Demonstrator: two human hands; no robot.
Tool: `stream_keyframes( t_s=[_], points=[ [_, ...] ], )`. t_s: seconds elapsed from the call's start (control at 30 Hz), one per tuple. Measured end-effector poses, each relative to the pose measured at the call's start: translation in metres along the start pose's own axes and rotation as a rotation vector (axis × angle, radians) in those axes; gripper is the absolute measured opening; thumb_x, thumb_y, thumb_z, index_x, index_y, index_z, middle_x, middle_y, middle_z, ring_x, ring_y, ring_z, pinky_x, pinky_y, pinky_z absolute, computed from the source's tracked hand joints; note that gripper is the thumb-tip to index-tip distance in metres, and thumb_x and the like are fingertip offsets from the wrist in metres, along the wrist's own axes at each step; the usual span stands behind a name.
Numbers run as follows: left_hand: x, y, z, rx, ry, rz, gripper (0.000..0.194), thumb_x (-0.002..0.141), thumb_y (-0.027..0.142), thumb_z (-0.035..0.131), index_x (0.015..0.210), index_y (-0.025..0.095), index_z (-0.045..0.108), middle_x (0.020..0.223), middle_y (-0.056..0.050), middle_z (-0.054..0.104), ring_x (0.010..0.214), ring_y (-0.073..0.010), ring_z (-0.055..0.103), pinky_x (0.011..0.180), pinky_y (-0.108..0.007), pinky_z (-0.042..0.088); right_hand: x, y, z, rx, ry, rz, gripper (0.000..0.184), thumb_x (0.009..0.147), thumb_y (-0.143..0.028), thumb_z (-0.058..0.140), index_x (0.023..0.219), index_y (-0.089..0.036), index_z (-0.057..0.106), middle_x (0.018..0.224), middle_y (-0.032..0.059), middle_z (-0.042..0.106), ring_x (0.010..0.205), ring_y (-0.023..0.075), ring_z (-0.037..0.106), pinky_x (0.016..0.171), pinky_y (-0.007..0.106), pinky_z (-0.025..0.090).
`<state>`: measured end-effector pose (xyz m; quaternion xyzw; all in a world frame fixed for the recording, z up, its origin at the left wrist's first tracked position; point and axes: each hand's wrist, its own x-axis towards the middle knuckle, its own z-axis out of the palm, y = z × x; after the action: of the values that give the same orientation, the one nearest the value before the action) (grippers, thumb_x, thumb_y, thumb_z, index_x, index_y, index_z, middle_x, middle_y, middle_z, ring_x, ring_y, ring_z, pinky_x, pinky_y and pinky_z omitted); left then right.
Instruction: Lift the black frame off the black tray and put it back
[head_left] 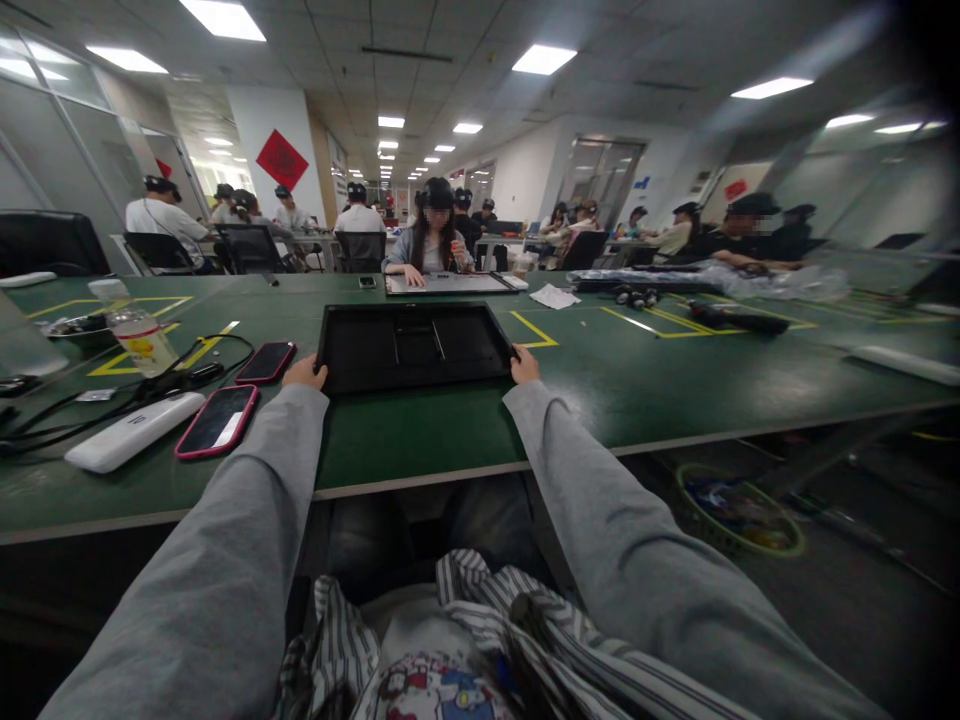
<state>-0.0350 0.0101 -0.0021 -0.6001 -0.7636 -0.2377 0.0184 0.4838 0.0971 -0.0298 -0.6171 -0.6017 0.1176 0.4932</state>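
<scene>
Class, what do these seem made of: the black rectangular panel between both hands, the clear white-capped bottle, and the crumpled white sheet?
Black rectangular panel: probably moulded plastic, matt, from its dull, dark surface; painted metal is possible.
Clear white-capped bottle: likely smooth plastic, its walls see-through.
Crumpled white sheet: probably paper or tissue, matt, from its irregular creases.

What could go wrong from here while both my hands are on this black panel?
Sliding the black panel left could push the farther phone close to your left hand. Your left sleeve might nudge the nearer phone beside it. A wider swing might knock over the bottle.
</scene>
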Motion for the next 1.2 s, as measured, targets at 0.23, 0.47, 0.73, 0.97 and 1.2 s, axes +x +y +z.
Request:
stream_keyframes(
  t_s=[0.23, 0.47, 0.73, 0.97, 1.2],
  points=[
    [-0.028, 0.027, -0.03, -0.068, 0.435, 0.189, 0.059, 0.091, 0.037, 0.037, 0.141, 0.007, 0.043, 0.134, -0.021, 0.054, 0.129, -0.0309, 0.044, 0.107, -0.045, 0.026, -0.018, -0.029, -0.018, -0.024, 0.264, -0.25, 0.06, 0.091, -0.017, 0.031, 0.151, -0.02, 0.03, 0.146, 0.0093, 0.045, 0.136, 0.0236, 0.041, 0.113, 0.044, 0.033],
    [-0.044, 0.031, -0.049, -0.173, 0.599, 0.187, 0.064, 0.094, 0.042, 0.032, 0.147, 0.007, 0.032, 0.145, -0.022, 0.041, 0.136, -0.0294, 0.036, 0.11, -0.044, 0.021, -0.031, -0.053, -0.028, -0.038, 0.353, -0.329, 0.06, 0.096, -0.021, 0.019, 0.156, -0.022, 0.01, 0.153, 0.0085, 0.033, 0.142, 0.0224, 0.032, 0.113, 0.045, 0.032],
    [-0.033, 0.032, -0.033, -0.039, 0.291, 0.102, 0.057, 0.09, 0.041, 0.038, 0.139, 0.013, 0.048, 0.134, -0.018, 0.055, 0.125, -0.0298, 0.047, 0.106, -0.048, 0.022, -0.02, -0.028, -0.018, -0.14, 0.189, -0.155, 0.06, 0.087, -0.014, 0.033, 0.146, -0.019, 0.041, 0.136, 0.008, 0.057, 0.124, 0.0234, 0.053, 0.106, 0.043, 0.041],
    [-0.028, 0.028, -0.023, 0.047, 0.112, 0.018, 0.051, 0.09, 0.039, 0.04, 0.137, 0.024, 0.05, 0.137, -0.013, 0.055, 0.125, -0.0275, 0.047, 0.103, -0.047, 0.027, -0.012, -0.016, -0.013, -0.151, 0.069, -0.042, 0.057, 0.083, -0.011, 0.044, 0.137, -0.023, 0.054, 0.131, 0.0058, 0.062, 0.121, 0.0271, 0.057, 0.107, 0.046, 0.042],
    [-0.027, 0.027, -0.025, 0.052, 0.089, 0.001, 0.05, 0.09, 0.04, 0.039, 0.137, 0.026, 0.05, 0.139, -0.01, 0.053, 0.127, -0.0262, 0.044, 0.104, -0.047, 0.026, -0.01, -0.014, -0.011, -0.135, 0.049, -0.008, 0.054, 0.084, -0.013, 0.043, 0.136, -0.022, 0.055, 0.132, 0.0061, 0.062, 0.124, 0.027, 0.054, 0.108, 0.047, 0.041]
  ],
)
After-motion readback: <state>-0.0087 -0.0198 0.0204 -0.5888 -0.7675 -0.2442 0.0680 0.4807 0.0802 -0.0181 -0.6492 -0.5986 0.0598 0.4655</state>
